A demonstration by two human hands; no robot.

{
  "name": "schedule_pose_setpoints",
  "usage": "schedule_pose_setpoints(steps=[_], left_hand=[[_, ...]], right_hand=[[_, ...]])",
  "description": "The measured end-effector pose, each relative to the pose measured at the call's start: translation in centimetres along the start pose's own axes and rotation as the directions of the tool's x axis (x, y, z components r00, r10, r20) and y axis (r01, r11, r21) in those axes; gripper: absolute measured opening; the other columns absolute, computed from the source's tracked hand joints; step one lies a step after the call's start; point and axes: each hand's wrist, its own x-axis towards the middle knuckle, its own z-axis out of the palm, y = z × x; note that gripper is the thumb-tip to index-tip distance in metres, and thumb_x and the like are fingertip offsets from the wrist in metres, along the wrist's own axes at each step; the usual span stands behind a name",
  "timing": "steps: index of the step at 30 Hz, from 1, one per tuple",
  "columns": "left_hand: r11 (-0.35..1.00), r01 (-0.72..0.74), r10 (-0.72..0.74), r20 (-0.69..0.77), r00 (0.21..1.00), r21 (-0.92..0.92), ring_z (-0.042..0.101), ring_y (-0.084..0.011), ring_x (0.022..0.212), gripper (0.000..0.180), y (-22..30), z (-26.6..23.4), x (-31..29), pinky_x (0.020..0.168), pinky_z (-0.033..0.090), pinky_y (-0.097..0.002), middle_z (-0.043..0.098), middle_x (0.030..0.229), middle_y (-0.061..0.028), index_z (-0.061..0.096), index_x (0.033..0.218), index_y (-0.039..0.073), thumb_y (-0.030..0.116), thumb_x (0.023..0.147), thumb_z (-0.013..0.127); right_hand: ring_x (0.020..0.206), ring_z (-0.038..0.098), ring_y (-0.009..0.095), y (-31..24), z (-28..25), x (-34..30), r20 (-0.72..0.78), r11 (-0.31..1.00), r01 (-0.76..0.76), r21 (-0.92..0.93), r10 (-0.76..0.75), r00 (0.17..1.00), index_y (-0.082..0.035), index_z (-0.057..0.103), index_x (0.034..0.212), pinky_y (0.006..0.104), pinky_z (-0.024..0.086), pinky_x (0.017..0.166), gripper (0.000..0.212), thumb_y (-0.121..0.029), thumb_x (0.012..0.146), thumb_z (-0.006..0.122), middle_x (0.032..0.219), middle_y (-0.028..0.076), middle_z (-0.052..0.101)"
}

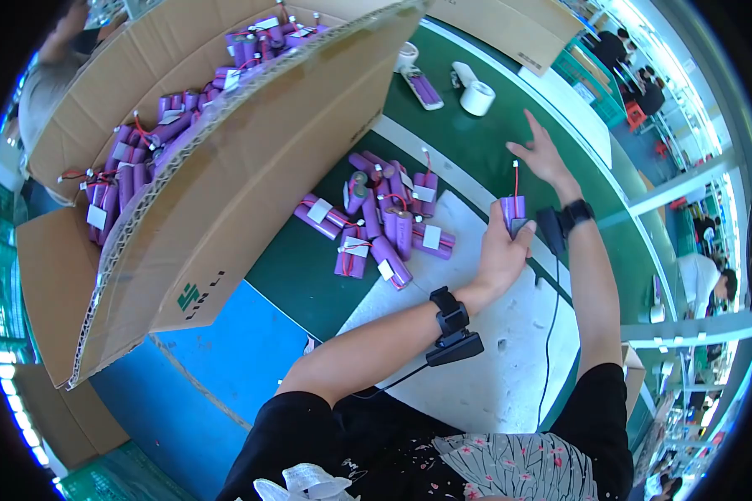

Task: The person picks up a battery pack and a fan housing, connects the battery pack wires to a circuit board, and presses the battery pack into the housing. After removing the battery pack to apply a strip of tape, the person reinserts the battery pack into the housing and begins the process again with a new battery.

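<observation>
My left hand [499, 263] is closed round a purple battery pack [512, 206], whose red lead with a white plug sticks up above the fingers. A dark patch shows on the pack near my thumb. Further off and to the right, my right hand [546, 157] has its fingers spread and holds nothing. Beyond it stands a white roll [477, 99], apart from the fingers. Left of my hands, a loose heap of purple battery packs [386, 209] lies on the green table, with red leads and white labels.
A large cardboard box [251, 184] full of similar packs [174, 125] rises at the left. A pale board [476, 351] lies under my forearms on the green table [292, 284]. Near the white roll lies a holder with purple cells [424, 88]. Other people sit or stand in the background.
</observation>
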Motion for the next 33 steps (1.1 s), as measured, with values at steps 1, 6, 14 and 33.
schedule_pose_setpoints(steps=[1, 6, 14, 33], left_hand=[[0.996, -0.057, 0.065, -0.109, 0.992, 0.072, 0.059, -0.0263, 0.079, 0.058, 0.1, -0.1, 0.0, 0.071, 0.05, -0.0383, 0.052, 0.092, -0.0123, 0.03, 0.132, 0.011, 0.014, 0.083, 0.062], [0.916, -0.293, 0.369, -0.293, 0.882, 0.274, 0.059, -0.0311, 0.08, 0.056, 0.7, -0.4, 0.4, 0.073, 0.048, -0.0399, 0.054, 0.089, -0.0141, 0.028, 0.133, 0.006, -0.001, 0.083, 0.052], [0.832, -0.423, 0.524, -0.256, 0.813, 0.359, 0.06, -0.0208, 0.08, 0.051, -0.7, -1.9, 1.0, 0.07, 0.05, -0.0328, 0.059, 0.1, -0.0142, 0.031, 0.133, 0.005, -0.007, 0.085, 0.045], [0.711, -0.548, 0.427, 0.348, 0.835, 0.441, 0.059, -0.0136, 0.071, 0.045, -1.2, 0.9, -1.4, 0.061, 0.049, -0.0283, 0.059, 0.086, -0.0073, 0.049, 0.123, 0.004, 0.001, 0.081, 0.062]], right_hand=[[0.13, 0.036, 0.035, -1.2, 1.3, 1.4, -0.066, 0.998, 0.041, -0.052, -0.044, 0.997, -0.016, 0.018, 0.147, 0.0407, 0.038, 0.103, 0.088, -0.037, 0.079, 0.071, 0.149, 0.017, 0.022], [0.12, 0.047, 0.037, -4.2, 3.2, 8.0, -0.197, 0.984, 0.069, -0.163, -0.101, 0.975, -0.013, 0.032, 0.141, 0.0435, 0.042, 0.097, 0.08, -0.035, 0.076, 0.072, 0.132, 0.023, 0.045], [0.099, 0.061, 0.033, -7.6, 3.0, 3.5, -0.352, 0.994, -0.003, -0.107, -0.035, 0.935, -0.011, 0.042, 0.132, 0.0389, 0.046, 0.091, 0.068, -0.028, 0.073, 0.071, 0.11, 0.02, 0.061], [0.076, 0.06, 0.02, -8.4, 1.4, -30.2, -0.313, 0.975, -0.161, -0.152, 0.107, 0.944, 0.004, 0.058, 0.108, 0.031, 0.048, 0.067, 0.031, -0.016, 0.084, 0.059, 0.091, 0.017, 0.061]])
